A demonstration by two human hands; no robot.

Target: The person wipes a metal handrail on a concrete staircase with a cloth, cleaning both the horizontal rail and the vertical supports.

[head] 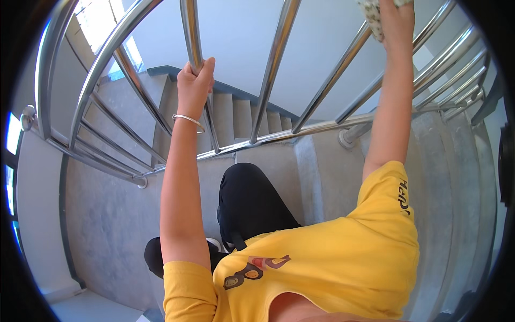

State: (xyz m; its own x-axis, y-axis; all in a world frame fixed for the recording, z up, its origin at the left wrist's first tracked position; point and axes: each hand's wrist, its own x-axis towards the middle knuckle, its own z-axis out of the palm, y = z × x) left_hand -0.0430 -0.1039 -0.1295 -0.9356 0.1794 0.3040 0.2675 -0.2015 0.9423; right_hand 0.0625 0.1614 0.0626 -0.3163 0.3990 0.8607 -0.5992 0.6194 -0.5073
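Note:
My left hand (pixel 197 86) is wrapped around an upright metal baluster (pixel 191 32) of the stair railing, a bangle (pixel 188 120) on its wrist. At the top right, my right hand (pixel 396 20) grips a white cloth with dark specks (pixel 373 18). The cloth lies against the upper part of another shiny baluster (pixel 334 74), and the frame's top edge cuts off part of the hand. A polished bottom rail (pixel 273 137) joins the feet of the balusters.
Beyond the railing, concrete steps (pixel 225 116) run along a pale wall (pixel 322 52). More steps (pixel 434 181) lie at the right. My bent knee (pixel 253 197) is close to the bottom rail. A grey landing floor (pixel 104 217) spreads to the left, and a bright window (pixel 100 24) stands at the upper left.

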